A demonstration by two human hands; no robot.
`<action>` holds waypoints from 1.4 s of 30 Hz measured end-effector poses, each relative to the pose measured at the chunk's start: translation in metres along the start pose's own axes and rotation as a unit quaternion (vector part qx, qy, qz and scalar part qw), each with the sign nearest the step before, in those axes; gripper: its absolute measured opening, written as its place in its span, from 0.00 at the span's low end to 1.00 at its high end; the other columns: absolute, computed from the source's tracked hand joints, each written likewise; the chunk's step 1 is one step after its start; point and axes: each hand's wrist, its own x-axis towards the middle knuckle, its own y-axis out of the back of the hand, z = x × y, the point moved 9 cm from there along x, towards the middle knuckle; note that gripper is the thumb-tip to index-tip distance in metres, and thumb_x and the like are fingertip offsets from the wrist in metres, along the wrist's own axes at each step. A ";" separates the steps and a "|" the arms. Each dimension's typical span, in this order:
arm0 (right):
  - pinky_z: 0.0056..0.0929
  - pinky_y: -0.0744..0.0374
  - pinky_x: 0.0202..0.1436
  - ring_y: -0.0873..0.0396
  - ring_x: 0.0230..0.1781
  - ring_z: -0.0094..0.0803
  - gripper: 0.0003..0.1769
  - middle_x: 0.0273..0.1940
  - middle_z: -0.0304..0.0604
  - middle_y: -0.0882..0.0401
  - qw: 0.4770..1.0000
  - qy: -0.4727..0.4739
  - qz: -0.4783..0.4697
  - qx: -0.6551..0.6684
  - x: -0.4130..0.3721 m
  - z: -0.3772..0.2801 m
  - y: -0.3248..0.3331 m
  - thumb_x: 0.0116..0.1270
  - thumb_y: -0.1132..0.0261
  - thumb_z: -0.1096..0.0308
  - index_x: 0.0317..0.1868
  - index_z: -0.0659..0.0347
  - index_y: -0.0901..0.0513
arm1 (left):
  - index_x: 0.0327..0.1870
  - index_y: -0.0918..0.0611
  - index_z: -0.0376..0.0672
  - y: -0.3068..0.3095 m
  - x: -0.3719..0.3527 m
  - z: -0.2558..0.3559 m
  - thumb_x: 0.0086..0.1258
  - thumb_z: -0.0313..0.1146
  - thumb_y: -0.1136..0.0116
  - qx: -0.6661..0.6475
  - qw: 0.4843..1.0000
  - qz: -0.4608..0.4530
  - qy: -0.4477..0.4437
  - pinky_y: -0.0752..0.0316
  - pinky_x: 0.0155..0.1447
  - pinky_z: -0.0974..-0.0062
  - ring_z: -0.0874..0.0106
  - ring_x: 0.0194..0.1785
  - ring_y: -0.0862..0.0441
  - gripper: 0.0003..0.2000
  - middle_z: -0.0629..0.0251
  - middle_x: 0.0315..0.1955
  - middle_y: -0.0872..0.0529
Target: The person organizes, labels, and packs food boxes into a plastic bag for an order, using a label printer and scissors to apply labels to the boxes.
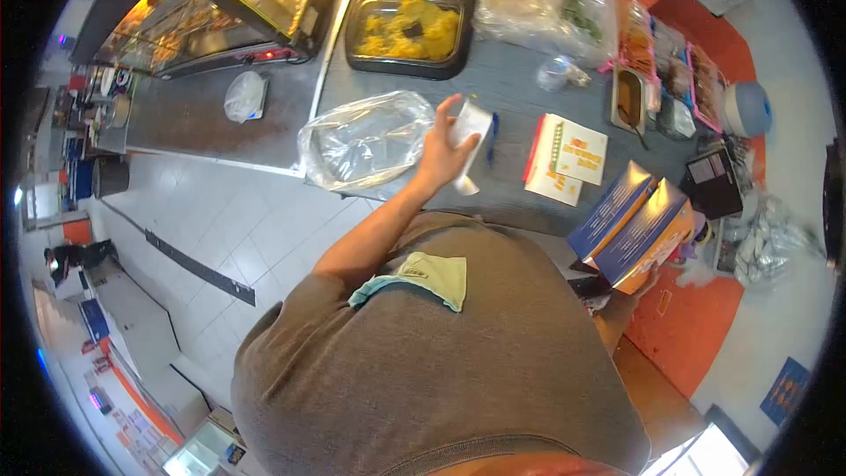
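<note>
My left hand (pixel 443 152) is raised over the grey counter (pixel 511 79) and grips a white slip of paper (pixel 470 130), with a blue pen (pixel 492 137) lying just right of it. A crumpled clear plastic bag (pixel 366 139) lies directly left of that hand. My right forearm (pixel 617 322) runs along my brown shirt toward an open blue and orange carton (pixel 636 222) at the counter's near edge. The carton hides the right hand itself.
Two black trays of yellow food (pixel 412 9) sit at the back, beside bagged food (pixel 546 0) and small sauce containers (pixel 630 97). A red and yellow leaflet (pixel 568 157) lies on the counter. A heated glass display (pixel 220 9) stands far left. Tiled floor lies below.
</note>
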 end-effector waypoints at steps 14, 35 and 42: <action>0.41 0.25 0.61 0.21 0.53 0.41 0.31 0.55 0.51 0.23 0.756 -0.557 -0.343 -0.030 -0.031 0.335 -0.471 0.60 0.37 0.60 0.61 0.65 0.31 | 0.39 0.13 0.41 0.345 -0.067 -0.115 0.50 0.62 0.36 0.494 0.793 0.209 0.288 0.23 0.49 0.58 0.54 0.47 0.18 0.30 0.51 0.58 0.25; 0.31 0.31 0.62 0.32 0.61 0.36 0.41 0.62 0.52 0.33 0.833 -0.192 -0.425 -0.296 -0.025 0.457 -0.504 0.60 0.31 0.69 0.69 0.58 0.44 | 0.51 0.25 0.27 0.280 -0.108 -0.225 0.55 0.46 0.36 0.276 0.907 -0.021 0.317 0.25 0.49 0.54 0.42 0.46 0.20 0.30 0.36 0.43 0.19; 0.28 0.23 0.51 0.25 0.53 0.30 0.32 0.57 0.51 0.28 0.842 -0.141 -0.438 -0.282 -0.026 0.454 -0.509 0.66 0.36 0.63 0.65 0.60 0.41 | 0.33 0.17 0.32 0.316 -0.093 -0.163 0.59 0.47 0.36 0.120 0.959 0.133 0.221 0.30 0.31 0.68 0.72 0.26 0.22 0.20 0.61 0.20 0.18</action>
